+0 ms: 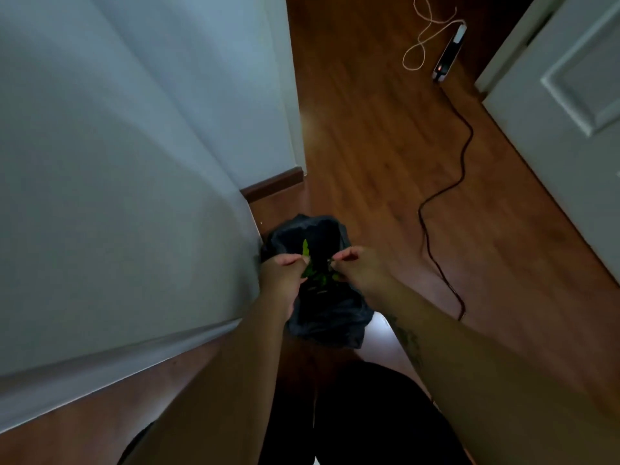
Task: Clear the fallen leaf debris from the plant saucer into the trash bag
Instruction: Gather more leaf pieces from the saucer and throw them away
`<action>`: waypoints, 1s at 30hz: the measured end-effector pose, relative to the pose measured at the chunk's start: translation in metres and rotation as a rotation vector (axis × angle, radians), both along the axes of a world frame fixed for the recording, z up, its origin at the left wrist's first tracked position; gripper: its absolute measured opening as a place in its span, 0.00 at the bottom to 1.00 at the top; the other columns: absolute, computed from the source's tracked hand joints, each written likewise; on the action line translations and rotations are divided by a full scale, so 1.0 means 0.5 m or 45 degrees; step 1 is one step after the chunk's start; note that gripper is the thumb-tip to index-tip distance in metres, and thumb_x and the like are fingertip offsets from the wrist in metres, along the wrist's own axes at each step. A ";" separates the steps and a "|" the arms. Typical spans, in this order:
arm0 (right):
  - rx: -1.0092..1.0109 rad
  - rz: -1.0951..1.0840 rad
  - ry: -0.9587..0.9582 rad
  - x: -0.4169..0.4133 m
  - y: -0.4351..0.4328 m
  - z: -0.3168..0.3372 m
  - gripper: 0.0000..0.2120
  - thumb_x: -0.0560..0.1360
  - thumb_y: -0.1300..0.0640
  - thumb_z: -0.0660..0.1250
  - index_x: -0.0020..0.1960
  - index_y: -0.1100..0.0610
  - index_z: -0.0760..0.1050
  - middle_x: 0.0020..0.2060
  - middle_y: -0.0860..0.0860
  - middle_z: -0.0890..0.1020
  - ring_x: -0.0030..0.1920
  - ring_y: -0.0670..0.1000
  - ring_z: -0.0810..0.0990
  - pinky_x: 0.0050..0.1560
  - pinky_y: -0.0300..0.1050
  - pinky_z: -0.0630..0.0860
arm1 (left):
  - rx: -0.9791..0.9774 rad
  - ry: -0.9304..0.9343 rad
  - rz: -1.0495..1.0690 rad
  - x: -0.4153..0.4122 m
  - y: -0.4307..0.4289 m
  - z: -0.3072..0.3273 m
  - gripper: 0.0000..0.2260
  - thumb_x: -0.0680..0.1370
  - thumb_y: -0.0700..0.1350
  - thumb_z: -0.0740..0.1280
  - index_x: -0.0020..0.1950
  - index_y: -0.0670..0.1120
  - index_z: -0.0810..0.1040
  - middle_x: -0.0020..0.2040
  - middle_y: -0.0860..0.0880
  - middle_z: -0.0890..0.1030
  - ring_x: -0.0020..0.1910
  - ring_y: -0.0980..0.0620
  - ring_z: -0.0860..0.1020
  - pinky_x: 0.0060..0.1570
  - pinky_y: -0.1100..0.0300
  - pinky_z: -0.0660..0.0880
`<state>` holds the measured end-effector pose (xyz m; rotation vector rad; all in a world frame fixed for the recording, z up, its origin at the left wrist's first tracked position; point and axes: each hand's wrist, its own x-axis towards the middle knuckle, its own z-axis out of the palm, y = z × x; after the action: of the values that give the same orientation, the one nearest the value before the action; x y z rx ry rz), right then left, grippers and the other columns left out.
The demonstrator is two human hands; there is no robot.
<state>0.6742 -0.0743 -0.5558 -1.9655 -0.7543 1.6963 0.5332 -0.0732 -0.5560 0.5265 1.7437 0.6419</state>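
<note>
A black trash bag (327,317) sits on the wooden floor by the wall corner, its mouth facing up. Both hands hover over that mouth. My left hand (283,280) is closed around green leaf debris (306,250), one leaf sticking up past my fingers. My right hand (360,266) pinches more green leaves (323,278) between the two hands, above the bag opening. No plant saucer is in view.
A white wall (134,162) with a brown baseboard (273,186) fills the left. A dark cable (446,203) snakes across the wooden floor (369,146) to a power strip (449,52) with a pale cord. A white door (570,112) stands at right. My dark-clothed legs are below.
</note>
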 end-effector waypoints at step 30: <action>0.544 -0.037 -0.065 0.025 0.073 0.723 0.04 0.76 0.66 0.65 0.46 0.61 0.80 0.36 0.55 0.81 0.36 0.51 0.79 0.37 0.39 0.79 | 0.553 -0.153 -0.066 0.012 0.048 0.713 0.04 0.79 0.38 0.67 0.45 0.40 0.79 0.39 0.43 0.83 0.37 0.49 0.82 0.43 0.61 0.81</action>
<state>0.6865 -0.0377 -0.1943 -1.7145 -1.0059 1.3355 0.5394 -0.0493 -0.1993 0.8115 1.4745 1.0027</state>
